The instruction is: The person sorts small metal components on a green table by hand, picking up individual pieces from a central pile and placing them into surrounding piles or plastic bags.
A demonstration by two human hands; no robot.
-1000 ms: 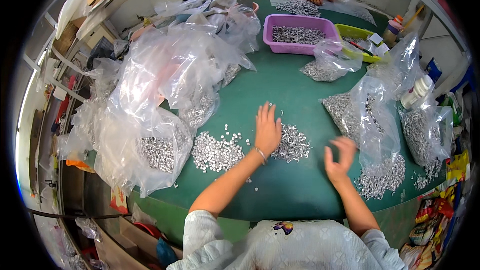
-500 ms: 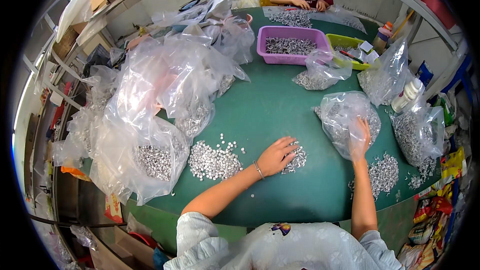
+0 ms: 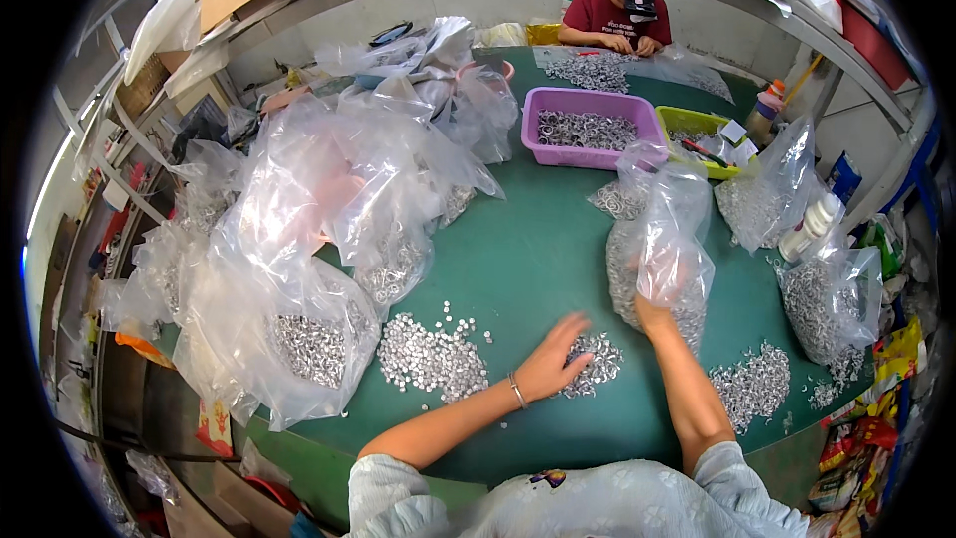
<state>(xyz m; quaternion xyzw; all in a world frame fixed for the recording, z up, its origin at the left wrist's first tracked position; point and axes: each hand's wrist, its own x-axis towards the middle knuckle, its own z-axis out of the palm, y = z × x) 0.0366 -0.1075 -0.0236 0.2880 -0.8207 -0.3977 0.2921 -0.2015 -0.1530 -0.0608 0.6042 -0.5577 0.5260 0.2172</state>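
My left hand (image 3: 553, 357) rests on the green table (image 3: 518, 259), its fingers stretched out and slightly smeared. It borders a small heap of curved silver metal pieces (image 3: 600, 364) and holds nothing that I can see. My right hand (image 3: 669, 284) reaches inside a clear plastic bag (image 3: 687, 224) filled with similar silver pieces. The cloudy plastic hides its fingers, so their grip is unclear. Left of my left hand spreads a pile of small, chunky silver pieces (image 3: 433, 357). Another heap of silver pieces (image 3: 752, 386) lies right of my right forearm.
Large clear bags (image 3: 299, 209) crowd the left side. A purple tub (image 3: 590, 154) and a lime-green tray (image 3: 725, 171) stand farther back. More filled bags (image 3: 832, 304) and a white bottle (image 3: 809, 229) line the right edge. Across the table another person (image 3: 612, 15) works.
My right hand has moved left and deeper into the bag, which has shifted left and stands taller. My left hand has drawn slightly left off the small heap. The whole view has tilted a little.
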